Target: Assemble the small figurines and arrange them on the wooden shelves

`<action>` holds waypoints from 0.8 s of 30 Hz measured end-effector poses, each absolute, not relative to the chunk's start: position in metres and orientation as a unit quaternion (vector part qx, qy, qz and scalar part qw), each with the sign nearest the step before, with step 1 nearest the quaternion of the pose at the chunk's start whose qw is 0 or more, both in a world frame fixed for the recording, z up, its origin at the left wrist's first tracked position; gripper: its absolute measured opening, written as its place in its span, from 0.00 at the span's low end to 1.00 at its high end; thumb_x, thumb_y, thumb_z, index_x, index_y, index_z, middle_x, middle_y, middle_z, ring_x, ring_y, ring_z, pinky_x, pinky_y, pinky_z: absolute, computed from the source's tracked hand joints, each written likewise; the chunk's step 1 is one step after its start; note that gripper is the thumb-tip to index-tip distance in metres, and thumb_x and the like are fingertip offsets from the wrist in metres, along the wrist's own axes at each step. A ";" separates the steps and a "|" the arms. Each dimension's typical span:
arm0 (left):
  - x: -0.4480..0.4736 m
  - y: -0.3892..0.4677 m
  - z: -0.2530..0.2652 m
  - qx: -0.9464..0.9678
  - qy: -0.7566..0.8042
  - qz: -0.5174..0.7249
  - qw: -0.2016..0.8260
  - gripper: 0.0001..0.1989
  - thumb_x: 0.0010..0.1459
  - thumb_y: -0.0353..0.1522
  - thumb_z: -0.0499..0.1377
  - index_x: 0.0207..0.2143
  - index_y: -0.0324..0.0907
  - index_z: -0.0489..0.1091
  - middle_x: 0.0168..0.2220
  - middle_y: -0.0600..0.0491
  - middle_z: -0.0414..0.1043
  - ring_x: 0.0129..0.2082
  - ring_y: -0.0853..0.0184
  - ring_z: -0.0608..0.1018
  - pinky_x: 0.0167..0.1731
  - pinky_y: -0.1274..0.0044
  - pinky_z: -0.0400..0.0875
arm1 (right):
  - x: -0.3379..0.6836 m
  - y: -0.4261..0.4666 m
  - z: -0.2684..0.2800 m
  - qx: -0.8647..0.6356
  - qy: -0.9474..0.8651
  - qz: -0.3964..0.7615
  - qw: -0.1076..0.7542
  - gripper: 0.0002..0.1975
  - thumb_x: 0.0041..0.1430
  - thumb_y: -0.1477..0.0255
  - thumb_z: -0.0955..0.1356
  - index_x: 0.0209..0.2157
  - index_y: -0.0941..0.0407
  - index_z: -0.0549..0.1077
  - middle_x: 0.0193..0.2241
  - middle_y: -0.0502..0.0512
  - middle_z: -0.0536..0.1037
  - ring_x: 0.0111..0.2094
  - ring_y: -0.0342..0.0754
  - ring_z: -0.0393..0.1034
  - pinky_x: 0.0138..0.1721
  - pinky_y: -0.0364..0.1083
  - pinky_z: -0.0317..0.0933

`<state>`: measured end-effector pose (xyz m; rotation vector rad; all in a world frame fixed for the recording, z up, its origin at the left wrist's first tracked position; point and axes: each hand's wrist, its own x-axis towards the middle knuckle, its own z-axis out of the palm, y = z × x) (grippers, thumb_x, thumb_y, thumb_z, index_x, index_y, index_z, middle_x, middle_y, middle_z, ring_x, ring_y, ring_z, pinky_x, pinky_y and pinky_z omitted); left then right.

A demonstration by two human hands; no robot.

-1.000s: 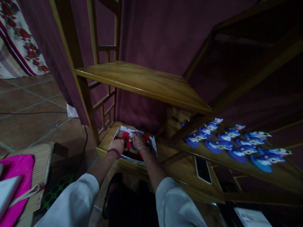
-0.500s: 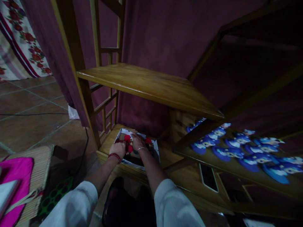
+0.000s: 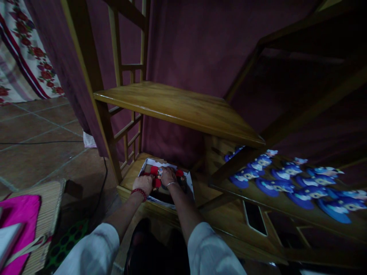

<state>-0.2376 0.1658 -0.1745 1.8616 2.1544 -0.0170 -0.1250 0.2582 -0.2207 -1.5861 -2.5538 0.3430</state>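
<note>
Red piece (image 3: pixel 154 170): lies inside the white box (image 3: pixel 190 183), left half, closer to the far edge than the near one; sits between the hands, just right of the left fingertips and just left of the right ones; about equally near to both hands, perhaps slightly under the right fingertips; long axis not readable, too small and partly covered; lines up with a second red patch (image 3: pixel 156 182), roughly far edge to near edge of the box.

Left hand (image 3: pixel 142 183): comes in over the box's left edge; knuckles up, fingers bent, looks part-closed; hold on anything hidden under the knuckles, cannot tell.

Right hand (image 3: pixel 168 177): rests mid-box, palm down, pointing to the far edge; loosely curled by the look of it; contact with the piece likely, grip cannot tell.

Counts: white box, one, open-topped, at the left end of the lower shelf (image 3: pixel 128 178), near edge close to the shelf's front edge; red patches, at least three, counting one (image 3: pixel 179 173) right of the right hand, towards the far-right corner; maybe more under the hands; blue figurines (image 3: pixel 274 186), at least eight, in rows on the figurine shelf (image 3: pixel 254 195); exact number blurred; phone-like slab (image 3: pixel 255 217), one, on the lower shelf; bracelets, two: red beads (image 3: pixel 140 190) at left wrist, silver band (image 3: pixel 171 183) at right.
</note>
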 end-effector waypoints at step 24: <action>-0.215 0.147 -0.148 0.667 0.715 0.152 0.146 0.12 0.51 0.26 0.48 0.39 0.40 0.64 0.43 0.47 0.66 0.37 0.67 0.73 0.37 0.79 0.65 | -0.094 0.194 -0.165 -0.515 -0.814 0.222 0.152 0.18 0.48 0.78 0.62 0.43 0.53 0.69 0.36 0.52 0.75 0.37 0.44 0.68 0.39 0.40 0.58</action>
